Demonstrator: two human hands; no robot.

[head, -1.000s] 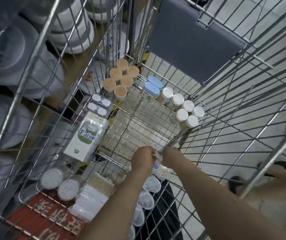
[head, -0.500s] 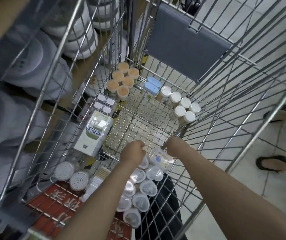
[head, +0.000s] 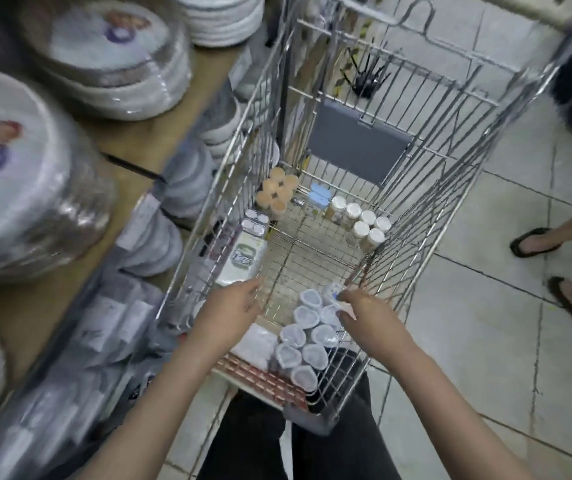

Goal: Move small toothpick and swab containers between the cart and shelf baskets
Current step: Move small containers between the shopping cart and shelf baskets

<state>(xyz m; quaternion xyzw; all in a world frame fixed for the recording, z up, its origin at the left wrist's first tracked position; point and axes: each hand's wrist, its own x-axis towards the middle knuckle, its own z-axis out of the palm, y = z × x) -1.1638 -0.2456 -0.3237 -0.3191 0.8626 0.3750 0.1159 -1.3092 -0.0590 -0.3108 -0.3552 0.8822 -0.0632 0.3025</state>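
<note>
The landmark here is the wire cart (head: 426, 216), standing beside a wooden shelf (head: 146, 133) stacked with wrapped plates.

In the cart's near corner, a cluster of clear-lidded containers (head: 307, 341) stands packed together, lids touching. The right hand (head: 367, 313) reaches into the far end of that cluster; its fingers (head: 346, 297) are curled around one small container (head: 333, 293) with a blue mark, pinching it near the top. The frame is blurred, so I cannot tell how firm that hold is. The left hand (head: 229, 306) hovers over the cart's near left side, fingers relaxed and spread, holding nothing, close to a white box (head: 243, 261) lying against the cart's left wall.

Risks, as I judge them:
- The held container sits right against its neighbours. Lifting it at an angle could drag or tip the ones beside it.
- A light pinch near the lid may slip, and a dropped container could knock over the upright white-capped jars (head: 367, 226) at the cart's far right.
- The cart floor is open mesh; a tipped container could wedge in the wires or spill if its lid pops.
- The wire walls are close to the right wrist, so a hurried withdrawal might catch on them.
</note>
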